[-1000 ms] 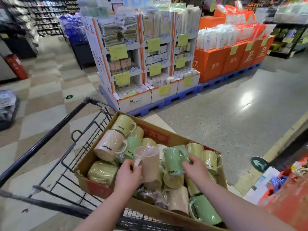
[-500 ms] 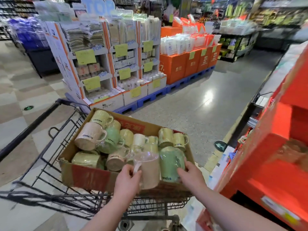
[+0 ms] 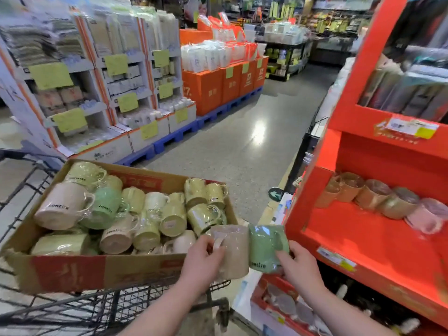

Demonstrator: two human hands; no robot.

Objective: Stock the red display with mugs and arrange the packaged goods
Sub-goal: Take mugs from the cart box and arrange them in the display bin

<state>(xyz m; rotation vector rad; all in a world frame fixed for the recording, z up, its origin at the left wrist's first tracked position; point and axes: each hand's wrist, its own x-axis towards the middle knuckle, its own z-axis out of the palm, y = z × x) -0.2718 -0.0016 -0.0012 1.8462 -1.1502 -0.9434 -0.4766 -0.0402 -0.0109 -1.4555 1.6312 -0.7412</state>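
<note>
My left hand (image 3: 202, 259) is wrapped around the beige mug (image 3: 231, 251), a finger hooked at its handle so the slick wrap can't slide. My right hand (image 3: 299, 265) closes its fingers on the green mug (image 3: 266, 247) from below; the two mugs touch, held upright between the cardboard box (image 3: 72, 272) on the cart (image 3: 60, 309) and the red display (image 3: 378, 238). I judge they are bound for its middle shelf, where wrapped mugs (image 3: 378, 197) line the back and the front lies bare. Only the shelf's raised front lip stands in the way. Farther off, packaged goods (image 3: 417, 93) fill the upper shelf.
</note>
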